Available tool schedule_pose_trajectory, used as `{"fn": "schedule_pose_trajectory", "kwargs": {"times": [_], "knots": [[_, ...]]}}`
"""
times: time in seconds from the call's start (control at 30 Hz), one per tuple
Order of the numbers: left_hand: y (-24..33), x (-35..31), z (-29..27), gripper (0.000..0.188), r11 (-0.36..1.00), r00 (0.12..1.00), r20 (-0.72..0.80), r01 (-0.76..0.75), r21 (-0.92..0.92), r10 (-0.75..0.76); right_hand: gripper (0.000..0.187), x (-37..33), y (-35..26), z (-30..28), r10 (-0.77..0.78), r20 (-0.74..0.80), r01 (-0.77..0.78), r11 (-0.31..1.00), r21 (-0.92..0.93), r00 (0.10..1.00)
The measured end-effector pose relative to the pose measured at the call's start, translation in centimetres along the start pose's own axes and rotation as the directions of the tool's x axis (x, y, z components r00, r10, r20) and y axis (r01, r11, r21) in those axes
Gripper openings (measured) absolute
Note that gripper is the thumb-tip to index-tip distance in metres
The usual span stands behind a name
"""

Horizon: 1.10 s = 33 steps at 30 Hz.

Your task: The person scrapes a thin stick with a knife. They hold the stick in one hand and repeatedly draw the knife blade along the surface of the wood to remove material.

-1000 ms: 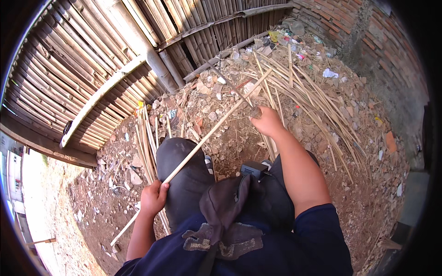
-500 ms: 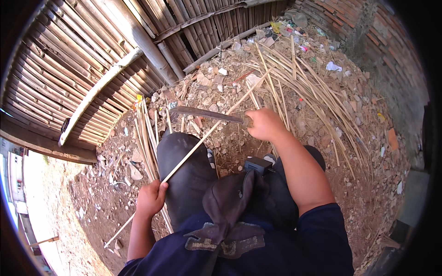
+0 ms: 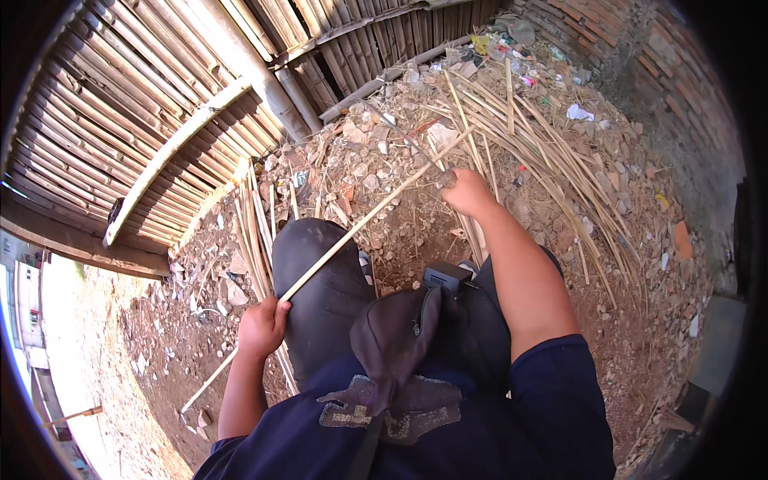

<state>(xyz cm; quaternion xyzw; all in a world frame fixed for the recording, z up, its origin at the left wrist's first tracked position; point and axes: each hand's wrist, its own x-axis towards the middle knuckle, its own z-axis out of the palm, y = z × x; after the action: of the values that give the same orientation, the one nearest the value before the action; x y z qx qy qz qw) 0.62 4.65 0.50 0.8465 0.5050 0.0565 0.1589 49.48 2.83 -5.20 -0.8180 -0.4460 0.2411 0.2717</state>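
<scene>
My left hand (image 3: 262, 326) is closed around a long pale bamboo strip (image 3: 352, 232), beside my left knee. The strip slants from the ground at the lower left up past the knee, its far end above the rubble. My right hand (image 3: 469, 193) grips the handle of a long-bladed knife (image 3: 414, 146), held over the ground ahead. The narrow blade points up and left and crosses the strip near its far end; whether it touches is hard to tell.
Many split bamboo strips (image 3: 552, 168) lie in a pile at the far right. Another bundle (image 3: 254, 232) lies left of my left knee. A bamboo-slat wall (image 3: 152, 120) stands at the left, a brick wall (image 3: 664, 72) at the right. Rubble and litter cover the ground.
My right hand has moved slightly up and forward. The knife has turned from nearly level to pointing up and left, nearer the strip's far end. My left hand has barely moved.
</scene>
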Motion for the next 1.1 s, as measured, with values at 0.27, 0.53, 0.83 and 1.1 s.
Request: {"fn": "schedule_pose_trajectory", "kwargs": {"times": [0.27, 0.53, 0.83, 1.1], "knots": [[-0.3, -0.3, -1.0, 0.039, 0.999, 0.999, 0.046, -0.023, -0.023, 0.024, 0.042, -5.0, -6.6, -1.8, -0.268, 0.162, 0.304, 0.915, -0.267, 0.950], [-0.1, -0.2, -1.5, 0.042, 0.997, 0.997, 0.058, -0.042, -0.069, 0.046, 0.034, -1.6, -2.5, -2.2, -0.066, -0.052, 0.066, 0.998, -0.012, 0.996], [-0.1, -0.3, -0.2, 0.039, 0.999, 0.999, -0.019, -0.037, 0.031, 0.038, 0.028, -0.7, -1.5, -3.3, 0.032, 0.085, -0.035, 0.999, 0.035, 0.996], [0.3, -0.6, -0.5, 0.038, 0.996, 1.000, -0.009, 0.010, 0.094, -0.009, 0.035, -4.3, -5.3, -2.1, -0.169, 0.218, 0.230, 0.929, -0.291, 0.961]]}}
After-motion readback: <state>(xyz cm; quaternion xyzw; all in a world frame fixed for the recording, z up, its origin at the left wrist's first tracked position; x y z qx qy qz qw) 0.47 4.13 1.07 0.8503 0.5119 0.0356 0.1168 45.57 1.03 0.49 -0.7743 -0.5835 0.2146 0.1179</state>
